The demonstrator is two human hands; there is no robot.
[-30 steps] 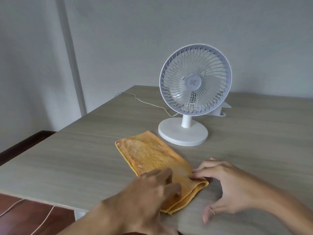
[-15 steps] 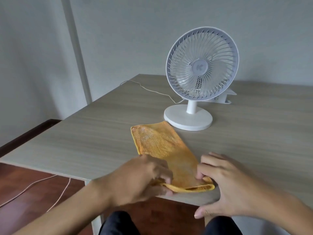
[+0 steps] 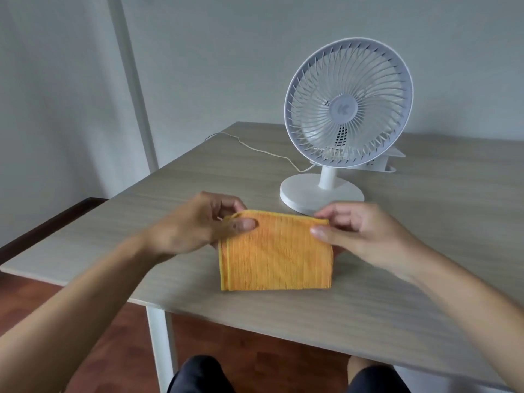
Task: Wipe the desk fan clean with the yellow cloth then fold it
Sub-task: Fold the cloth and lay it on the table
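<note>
Cloth: yellow cloth (image 3: 276, 255), folded, between both hands over the table (image 3: 425, 236), near the fan (image 3: 347, 131) base.
Left hand (image 3: 198, 225): pinches top-left corner.
Right hand (image 3: 360, 231): pinches top-right corner.

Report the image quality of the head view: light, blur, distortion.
Head view: soft, even light, no glare; faint shadow under the fan base. The yellow cloth shows streaky vertical smear, and the left hand and right hand pinching it are slightly soft. Wide-angle bending tilts the wall strip.
</note>
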